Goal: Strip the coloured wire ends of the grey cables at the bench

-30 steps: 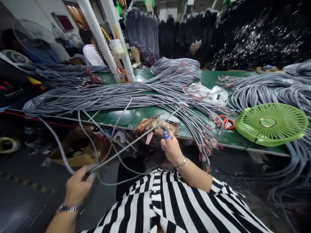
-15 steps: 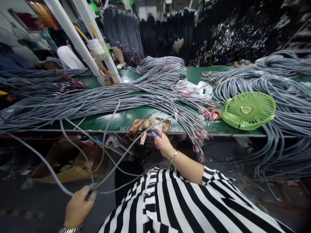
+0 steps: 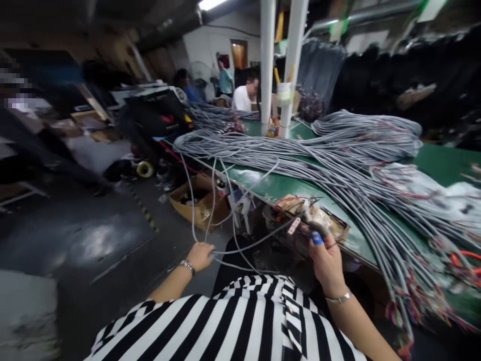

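My left hand [image 3: 201,255], low and left of the bench edge, is closed round grey cable [image 3: 255,244]. Loops of it hang from the pile above. From this fist a length stretches up and right toward my right hand [image 3: 327,258]. That hand is closed in a pinch at the cable's far end, with blue tape round one digit; the exact grip is partly hidden. Just beyond its fingers, at the bench edge, lie a small pink-and-white tag [image 3: 294,225] and a wooden board [image 3: 336,224] with red and dark wires and clear plastic on it.
Long grey cables [image 3: 270,150] with stripped coloured ends cover the green bench [image 3: 447,163]. Red-handled scissors [image 3: 466,263] and a white plastic bag [image 3: 462,200] lie at right. A cardboard box [image 3: 205,200] stands below on the floor. People sit and stand behind the white posts [image 3: 267,65].
My view has swung left, bringing in the floor and room at left; the green fan has left view. Both hands still hold the cable, and my left hand has come up nearer the bench.
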Demonstrator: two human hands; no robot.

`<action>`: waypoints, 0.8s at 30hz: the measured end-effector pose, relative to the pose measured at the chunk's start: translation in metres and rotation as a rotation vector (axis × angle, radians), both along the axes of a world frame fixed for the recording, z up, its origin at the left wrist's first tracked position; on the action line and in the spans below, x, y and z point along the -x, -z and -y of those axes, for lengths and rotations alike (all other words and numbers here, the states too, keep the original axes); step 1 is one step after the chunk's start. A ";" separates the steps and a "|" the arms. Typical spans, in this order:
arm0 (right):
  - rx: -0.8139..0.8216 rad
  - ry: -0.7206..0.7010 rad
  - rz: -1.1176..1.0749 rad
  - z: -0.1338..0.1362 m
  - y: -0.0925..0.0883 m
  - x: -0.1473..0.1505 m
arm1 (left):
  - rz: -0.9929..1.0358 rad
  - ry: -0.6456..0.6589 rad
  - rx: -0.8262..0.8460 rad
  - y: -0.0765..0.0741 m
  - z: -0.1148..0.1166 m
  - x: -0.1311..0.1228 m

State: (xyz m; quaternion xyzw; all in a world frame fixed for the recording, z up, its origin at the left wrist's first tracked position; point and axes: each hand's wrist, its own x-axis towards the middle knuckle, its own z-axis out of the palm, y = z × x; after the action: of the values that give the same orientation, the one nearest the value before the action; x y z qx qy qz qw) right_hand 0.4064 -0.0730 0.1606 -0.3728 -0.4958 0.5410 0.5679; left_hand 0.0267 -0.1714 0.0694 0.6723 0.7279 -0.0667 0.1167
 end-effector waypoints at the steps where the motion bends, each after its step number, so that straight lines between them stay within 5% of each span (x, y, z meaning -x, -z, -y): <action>1: -0.007 0.007 0.024 0.001 0.003 -0.001 | 0.007 -0.022 0.010 0.003 0.002 0.002; 6: 0.056 -0.007 0.171 0.012 0.016 -0.007 | 0.084 0.010 0.026 0.018 0.002 -0.007; 15: 0.141 -0.124 0.293 0.021 0.040 -0.022 | 0.125 0.357 0.002 0.044 -0.029 -0.097; 24: 0.180 -0.179 0.374 0.023 0.051 -0.036 | 0.062 0.405 0.095 0.030 -0.048 -0.099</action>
State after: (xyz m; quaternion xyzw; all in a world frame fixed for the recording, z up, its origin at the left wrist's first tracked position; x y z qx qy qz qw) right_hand 0.4424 -0.0956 0.1093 -0.4702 -0.5733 0.5527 0.3805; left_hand 0.1261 -0.1234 0.0397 0.8005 0.5699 -0.1023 0.1547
